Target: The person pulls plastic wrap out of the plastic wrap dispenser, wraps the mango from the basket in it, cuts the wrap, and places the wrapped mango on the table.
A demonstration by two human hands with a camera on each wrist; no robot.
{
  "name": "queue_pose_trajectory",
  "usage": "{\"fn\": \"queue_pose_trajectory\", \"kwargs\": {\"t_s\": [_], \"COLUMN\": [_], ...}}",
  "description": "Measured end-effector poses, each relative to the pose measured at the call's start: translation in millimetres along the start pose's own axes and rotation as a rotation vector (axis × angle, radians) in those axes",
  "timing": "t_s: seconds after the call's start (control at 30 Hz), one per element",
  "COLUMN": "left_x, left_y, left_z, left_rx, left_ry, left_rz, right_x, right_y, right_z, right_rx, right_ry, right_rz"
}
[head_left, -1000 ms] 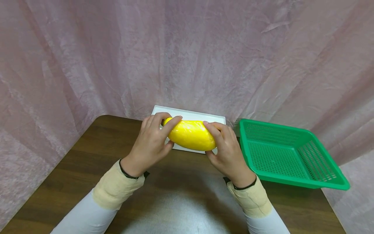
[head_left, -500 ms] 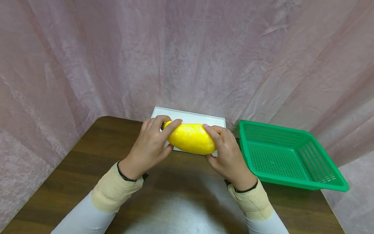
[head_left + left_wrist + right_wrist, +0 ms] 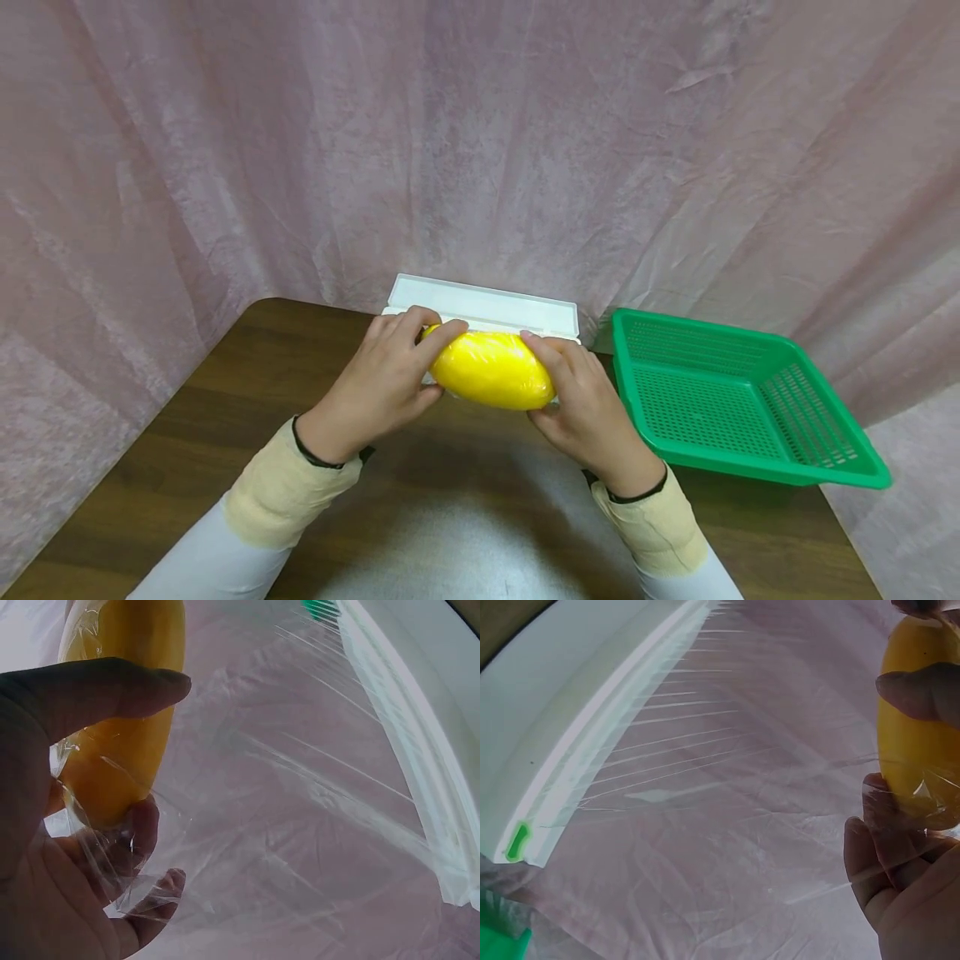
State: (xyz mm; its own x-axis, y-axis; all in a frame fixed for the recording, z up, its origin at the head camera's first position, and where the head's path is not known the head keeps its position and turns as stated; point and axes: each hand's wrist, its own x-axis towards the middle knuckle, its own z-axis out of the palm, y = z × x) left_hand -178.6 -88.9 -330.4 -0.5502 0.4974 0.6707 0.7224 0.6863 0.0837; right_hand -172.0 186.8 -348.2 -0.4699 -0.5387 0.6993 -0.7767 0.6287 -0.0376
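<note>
Pink, wrinkly curtain cloth (image 3: 480, 150) hangs behind a dark brown wooden tabletop (image 3: 217, 392); a long white box (image 3: 480, 302) sits near the middle of the tabletop's far edge; a green plastic basket with little holes (image 3: 705, 417) is at the far right corner and seems to stick out past the right edge.

A shiny, long, round yellow thing (image 3: 491, 371) is just on the near side of the white box, between two bare hands; the left hand (image 3: 386, 371) is clamped on its left end, and the right hand (image 3: 585, 404) is clamped on its right end; the two hands do not touch each other; I cannot tell if the yellow thing touches the tabletop.

Thin, see-through plastic film (image 3: 319, 796) lies on the yellow thing and runs as a wide sheet to the white box, with stretched lines near the box.

To me the wrapping looks part done; film covers the yellow thing on the side that shows, but I cannot tell how many times it goes round; what seems left is to finish the wrap and get the film loose from the box.
</note>
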Motion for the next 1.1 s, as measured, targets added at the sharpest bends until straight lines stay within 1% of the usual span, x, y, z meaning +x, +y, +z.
{"fn": "queue_pose_trajectory", "kwargs": {"t_s": [0.2,0.37,0.57,0.87,1.1], "left_x": [-4.8,-11.5,-16.8,-22.8,-26.2], "left_y": [1.1,0.6,0.1,-1.0,-1.9], "left_z": [-0.5,-1.1,-0.7,2.2,9.1], "left_rx": [-0.014,-0.033,-0.024,-0.032,-0.046], "left_ry": [-0.030,-0.068,-0.104,-0.180,-0.225], "left_rz": [-0.010,0.001,0.004,-0.037,-0.040], "right_x": [-3.3,-6.8,-9.3,-12.3,-17.2], "right_y": [-2.3,-5.4,-9.7,-13.0,-15.1], "right_z": [0.2,1.1,1.3,2.0,7.0], "right_rx": [-0.003,0.002,0.008,0.017,0.020], "right_ry": [-0.034,-0.075,-0.129,-0.204,-0.228], "right_rz": [0.014,0.030,0.051,0.077,0.092]}}
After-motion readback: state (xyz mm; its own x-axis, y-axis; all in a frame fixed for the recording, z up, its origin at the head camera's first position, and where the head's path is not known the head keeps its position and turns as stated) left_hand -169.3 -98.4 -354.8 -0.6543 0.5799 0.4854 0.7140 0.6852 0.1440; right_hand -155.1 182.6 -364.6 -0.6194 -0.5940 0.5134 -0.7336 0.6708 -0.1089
